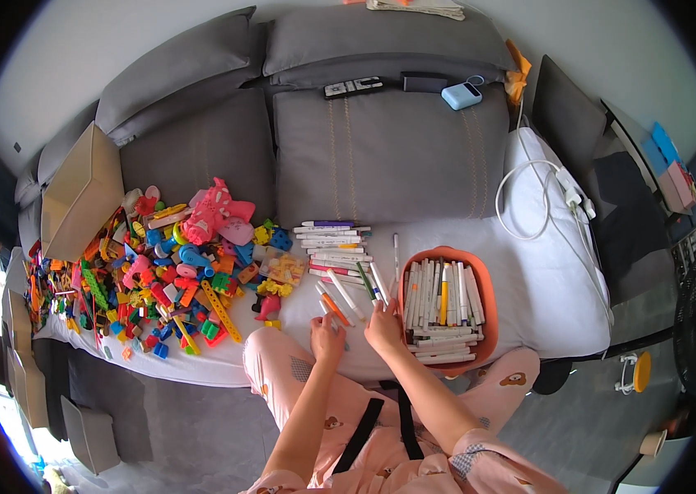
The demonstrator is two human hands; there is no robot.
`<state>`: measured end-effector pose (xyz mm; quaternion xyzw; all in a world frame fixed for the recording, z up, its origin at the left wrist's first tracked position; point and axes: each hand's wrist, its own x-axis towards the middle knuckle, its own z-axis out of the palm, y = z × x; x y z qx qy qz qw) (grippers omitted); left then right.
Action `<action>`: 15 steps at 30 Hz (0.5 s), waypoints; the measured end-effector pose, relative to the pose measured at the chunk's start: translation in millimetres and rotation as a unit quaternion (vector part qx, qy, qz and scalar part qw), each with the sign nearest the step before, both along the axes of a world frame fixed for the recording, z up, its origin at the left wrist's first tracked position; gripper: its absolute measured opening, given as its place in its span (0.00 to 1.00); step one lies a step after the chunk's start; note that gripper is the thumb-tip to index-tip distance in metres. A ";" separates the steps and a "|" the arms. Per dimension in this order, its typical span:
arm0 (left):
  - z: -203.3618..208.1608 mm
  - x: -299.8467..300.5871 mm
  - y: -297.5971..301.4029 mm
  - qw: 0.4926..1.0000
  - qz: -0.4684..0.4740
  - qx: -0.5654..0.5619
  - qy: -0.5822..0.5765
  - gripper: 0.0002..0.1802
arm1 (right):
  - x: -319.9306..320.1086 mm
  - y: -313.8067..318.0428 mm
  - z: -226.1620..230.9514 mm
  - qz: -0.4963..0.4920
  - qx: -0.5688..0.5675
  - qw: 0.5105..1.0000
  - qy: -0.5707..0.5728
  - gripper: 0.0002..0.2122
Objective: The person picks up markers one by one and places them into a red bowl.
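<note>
My left hand [327, 339] is closed, its fingertips at the near ends of a few loose markers, among them an orange-and-white marker [332, 305]. Just right of it, my right hand [383, 327] is closed around the lower ends of upright-leaning markers, a white marker [379, 281] and one with a green part [366, 280]. A white marker with a pink end [345, 295] lies between the hands. Beyond them a stack of white markers [333, 240] lies side by side on the sheet. An orange basket [490, 319] full of markers stands right of my right hand.
Left lies a big heap of colourful toy blocks [175, 288] beside a tipped beige bin [80, 193]. Grey cushions [389, 156] line the back, with a remote [354, 87] and a light-blue device [462, 95] on them. A white cable [521, 167] curls at the right.
</note>
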<state>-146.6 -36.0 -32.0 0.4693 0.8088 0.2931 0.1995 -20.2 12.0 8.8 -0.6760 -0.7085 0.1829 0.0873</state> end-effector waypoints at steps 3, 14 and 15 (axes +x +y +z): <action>3.8 2.3 -2.3 0.999 -0.028 0.007 -0.028 0.22 | 6.1 0.4 -27.3 0.036 0.043 0.998 -0.015 0.20; 29.5 22.0 -7.4 0.969 0.063 0.149 -0.188 0.20 | 18.9 -49.8 25.4 0.063 0.159 0.947 0.270 0.08; 36.4 28.8 -1.2 0.963 0.049 0.178 -0.195 0.20 | 25.7 -51.3 36.7 0.063 0.203 0.934 0.288 0.08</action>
